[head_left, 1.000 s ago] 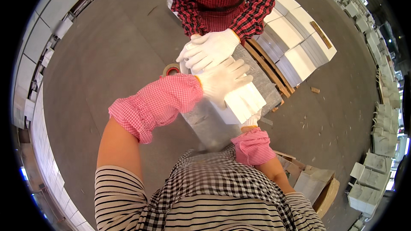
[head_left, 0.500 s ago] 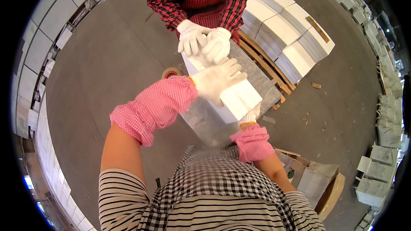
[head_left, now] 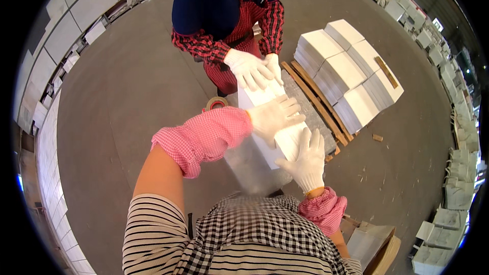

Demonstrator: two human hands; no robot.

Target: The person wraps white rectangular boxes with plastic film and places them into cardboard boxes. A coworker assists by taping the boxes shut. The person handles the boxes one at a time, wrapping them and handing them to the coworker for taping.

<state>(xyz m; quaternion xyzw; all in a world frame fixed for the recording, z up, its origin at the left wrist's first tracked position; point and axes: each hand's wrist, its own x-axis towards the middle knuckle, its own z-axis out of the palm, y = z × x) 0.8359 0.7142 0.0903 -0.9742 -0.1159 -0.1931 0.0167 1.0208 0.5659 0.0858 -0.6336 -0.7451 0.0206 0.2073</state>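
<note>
A long white block-like stack (head_left: 263,148), perhaps of sheets or boards, lies on a grey work table (head_left: 239,165) in front of me. My left hand (head_left: 275,117), in a white glove, rests on its top with the fingers spread. At the near right end, my gloved right hand (head_left: 305,165) lies over the edge, fingers stretched out and thumb apart. Across the table a co-worker in white gloves presses both hands (head_left: 253,71) on the far end of the stack. A roll of tape (head_left: 217,103) sits at its left side.
Beyond the table's right side, several piles of white sheets (head_left: 341,71) stand on a wooden pallet (head_left: 326,107), a wooden strip (head_left: 387,71) on top. An open cardboard box (head_left: 377,244) is at my lower right. Scraps (head_left: 377,137) dot the grey floor.
My right hand has come up from the stack's near end onto its top edge, fingers spread. My left hand stays on top. The co-worker stands more upright, and the view has shifted.
</note>
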